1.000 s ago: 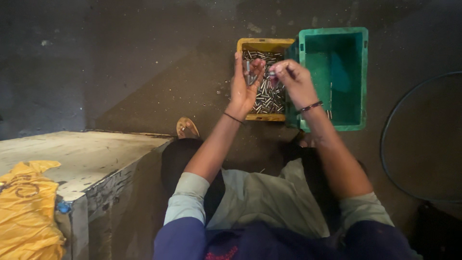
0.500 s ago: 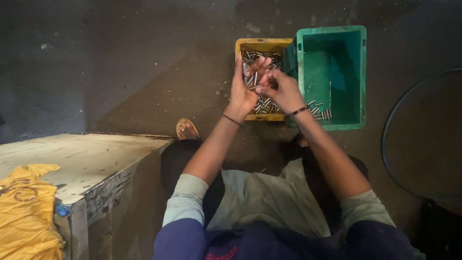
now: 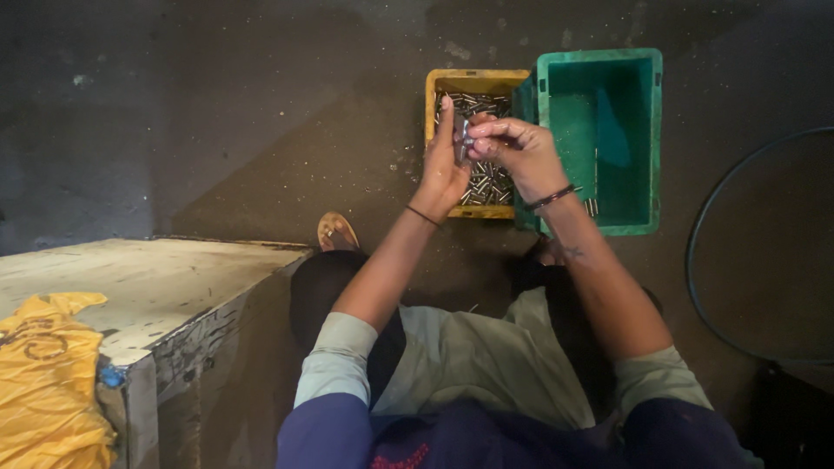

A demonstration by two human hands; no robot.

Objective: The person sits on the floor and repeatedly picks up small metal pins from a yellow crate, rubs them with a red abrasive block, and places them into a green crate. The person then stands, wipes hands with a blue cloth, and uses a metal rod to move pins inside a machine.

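Dark concrete floor (image 3: 261, 130), yellow crate (image 3: 473, 82) of metal pins (image 3: 486, 182); left hand (image 3: 445, 169) now flattened open, right hand (image 3: 512, 152) pinching one small pin (image 3: 462, 139) against it, lifted from 0.5 s ago.

Your left hand (image 3: 445, 169) is raised, palm open and fingers (image 3: 446, 117) straight, over the yellow crate (image 3: 447, 82). Your right hand (image 3: 519, 155) pinches a small metal pin (image 3: 463, 139) against that palm. The yellow crate holds a heap of metal pins (image 3: 486, 182). The green crate (image 3: 653, 130) touches its right side and is tilted; a few pins (image 3: 592, 207) lie at its near corner. Both crates sit on the dark floor (image 3: 217, 113). A worn table (image 3: 148, 287) stands at lower left with a yellow cloth (image 3: 43, 391) on it. Your sandal (image 3: 336, 232) shows beside the table.
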